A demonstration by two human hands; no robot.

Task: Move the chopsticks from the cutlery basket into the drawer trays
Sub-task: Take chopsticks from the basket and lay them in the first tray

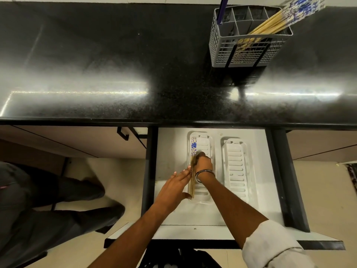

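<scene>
A grey cutlery basket [245,45] stands on the black counter at the back right, with several blue-patterned wooden chopsticks [280,22] leaning out of it to the right. In the open drawer lie two white slotted trays. The left tray [202,192] holds a few chopsticks [193,149] along its left side. My left hand [177,182] lies with straight fingers against these chopsticks from the left. My right hand [202,161], with a metal bangle at the wrist, has its fingers curled on the same chopsticks near their middle. The right tray [236,167] has nothing in it.
The glossy black counter [116,64] overhangs the back of the white drawer [170,155]. A purple handle [222,8] sticks up from the basket's left corner. Another person's dark-trousered legs [58,200] stand on the floor to the left of the drawer.
</scene>
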